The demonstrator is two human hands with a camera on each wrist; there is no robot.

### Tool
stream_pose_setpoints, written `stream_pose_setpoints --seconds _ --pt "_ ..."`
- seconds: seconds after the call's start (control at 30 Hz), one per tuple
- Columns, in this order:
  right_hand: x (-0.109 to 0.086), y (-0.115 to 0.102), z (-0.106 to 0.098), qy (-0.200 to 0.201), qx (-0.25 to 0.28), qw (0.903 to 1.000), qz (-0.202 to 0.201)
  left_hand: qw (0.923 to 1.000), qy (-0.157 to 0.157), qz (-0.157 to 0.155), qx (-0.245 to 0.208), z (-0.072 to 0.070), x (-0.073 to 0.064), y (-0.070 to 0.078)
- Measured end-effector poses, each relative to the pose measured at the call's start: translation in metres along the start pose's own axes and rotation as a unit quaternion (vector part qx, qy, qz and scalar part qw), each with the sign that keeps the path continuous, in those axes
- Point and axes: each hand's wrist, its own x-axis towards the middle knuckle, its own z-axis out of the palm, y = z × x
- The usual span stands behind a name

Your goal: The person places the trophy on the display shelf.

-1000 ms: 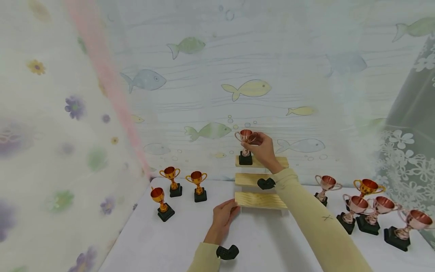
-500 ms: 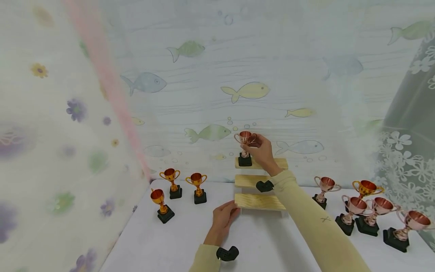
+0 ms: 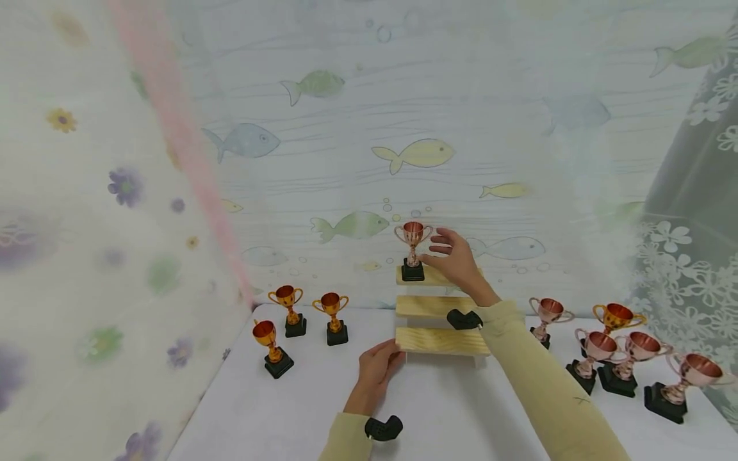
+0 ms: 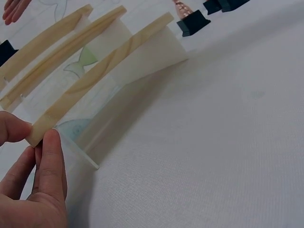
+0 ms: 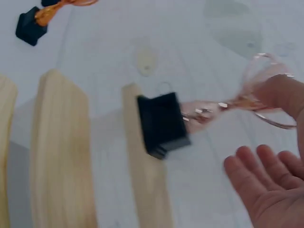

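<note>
"What's nearest?"

"The left hand [image 3: 375, 371], still pinching the lowest wooden step [image 3: 441, 340]. The right sleeve [image 3: 548, 378] hides the middle step's [image 3: 421, 306] right end. Gold trophies [image 3: 332, 305] stand left, mixed trophies [image 3: 642, 346] right."

"Farther back?"

"The right hand [image 3: 459, 261] has loosened, fingers parted from the copper trophy [image 3: 412, 237]; thumb contact is hard to judge. It stands upright on the top step [image 3: 439, 276], before a fish-print backdrop [image 3: 346, 173]."

Fish-print backdrop [image 3: 357, 115] stands behind; flowered panel [image 3: 86, 256] at left.
</note>
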Motion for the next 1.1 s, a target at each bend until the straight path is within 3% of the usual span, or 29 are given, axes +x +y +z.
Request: stream_pose_setpoints --seconds 0.13,0.3,0.4,0.53,0.73,0.9,1.1 --pt "-0.012 -0.011 -0.028 -0.027 -0.048 0.9984 0.013 1.0000 0.005 -0.003 0.001 0.001 0.000 -0.001" --pt "-0.032 -0.026 -0.068 -0.036 -0.087 0.9955 -0.014 0.9999 0.009 -0.009 -0.003 0.002 0.000 0.000" --pt "-0.049 -0.035 -0.091 -0.016 -0.103 0.9937 -0.043 0.9999 0.010 -0.009 -0.002 0.003 0.002 0.001" --pt "-0.075 -0.037 -0.120 0.044 -0.129 0.9864 -0.092 0.9998 0.014 -0.012 -0.006 0.002 0.003 0.000" --pt "-0.108 -0.018 -0.156 0.110 -0.154 0.9752 -0.115 0.9998 0.010 -0.017 0.001 0.002 0.002 0.000" --pt "-0.132 0.004 -0.173 0.135 -0.174 0.9716 -0.087 0.9998 0.010 -0.019 0.003 0.001 0.001 0.000" --pt "-0.151 0.029 -0.174 0.145 -0.183 0.9716 -0.041 0.9998 0.014 -0.013 0.000 0.002 0.002 0.000"
